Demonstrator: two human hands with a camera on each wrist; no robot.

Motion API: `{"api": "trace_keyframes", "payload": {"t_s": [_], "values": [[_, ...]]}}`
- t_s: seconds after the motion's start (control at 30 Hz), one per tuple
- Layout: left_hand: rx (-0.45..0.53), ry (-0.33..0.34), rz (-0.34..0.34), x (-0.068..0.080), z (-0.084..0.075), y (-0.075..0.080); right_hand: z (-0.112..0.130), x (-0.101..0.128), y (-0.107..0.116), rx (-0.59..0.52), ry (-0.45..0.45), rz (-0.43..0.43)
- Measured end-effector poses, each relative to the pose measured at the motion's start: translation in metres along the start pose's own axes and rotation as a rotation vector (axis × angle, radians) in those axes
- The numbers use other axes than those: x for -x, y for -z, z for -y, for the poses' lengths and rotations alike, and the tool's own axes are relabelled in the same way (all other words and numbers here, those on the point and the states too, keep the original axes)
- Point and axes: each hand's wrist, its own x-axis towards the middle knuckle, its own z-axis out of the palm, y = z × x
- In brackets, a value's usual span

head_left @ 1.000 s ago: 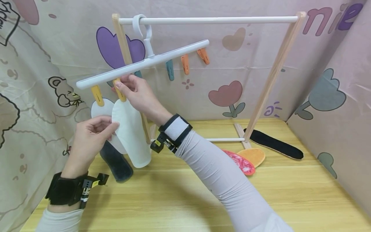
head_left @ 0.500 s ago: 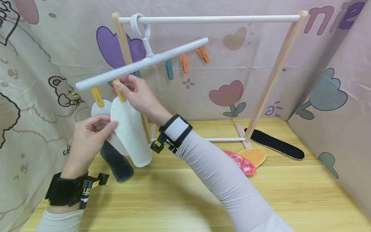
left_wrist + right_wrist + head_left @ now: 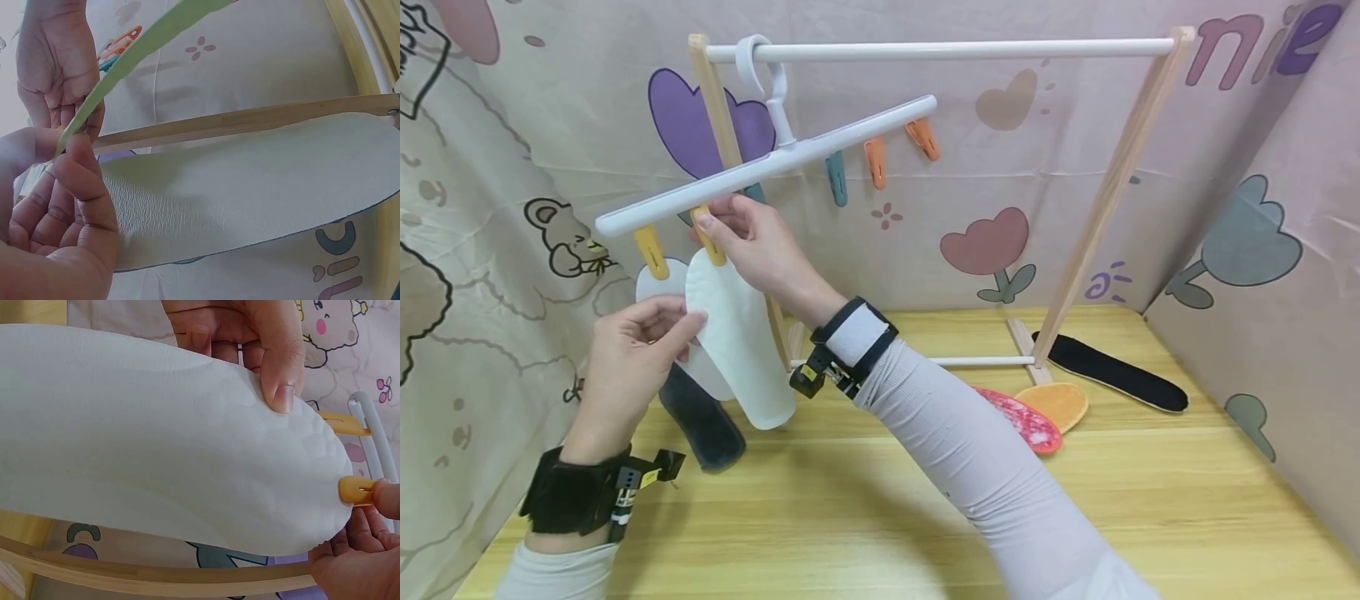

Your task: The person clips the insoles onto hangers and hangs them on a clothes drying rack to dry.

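My left hand (image 3: 625,362) pinches the side edge of a white insole (image 3: 741,350) between thumb and fingers. At the insole's top, a yellow clip (image 3: 357,489) lies over its rounded edge. My right hand (image 3: 767,250) pinches this clip, thumb on its near face, fingers behind. The clip hangs from a white hanger (image 3: 730,177), tilted with its left end lower. A second insole (image 3: 658,279), pale grey-white, hangs from another yellow clip (image 3: 652,252) to the left, partly hidden behind my left hand and the front insole.
The hanger's hook sits on the white rod (image 3: 962,51) of a wooden rack. Teal and orange clips (image 3: 876,162) hang farther right. On the table (image 3: 880,533) lie a dark grey insole (image 3: 703,425), a red-patterned insole (image 3: 1026,425), an orange insole (image 3: 1063,404) and a black insole (image 3: 1116,372).
The hanger's right end has risen very slightly. Both hands keep their places on the white insole and the yellow clip.
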Motion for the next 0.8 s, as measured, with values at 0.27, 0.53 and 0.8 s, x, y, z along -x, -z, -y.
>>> {"api": "trace_keyframes", "payload": {"t_s": [0.27, 0.53, 0.8], "values": [[0.014, 0.007, -0.010, -0.0006, -0.0001, -0.0017, -0.0006, 0.0004, 0.0014, 0.005, -0.002, 0.015], [0.023, 0.024, -0.011, -0.0011, 0.0011, -0.0014, -0.0034, 0.0001, 0.0004, 0.004, -0.009, 0.025], [0.027, 0.010, -0.004, -0.0016, 0.0012, 0.0004, -0.0077, 0.0001, -0.0014, -0.020, 0.004, 0.019]]}}
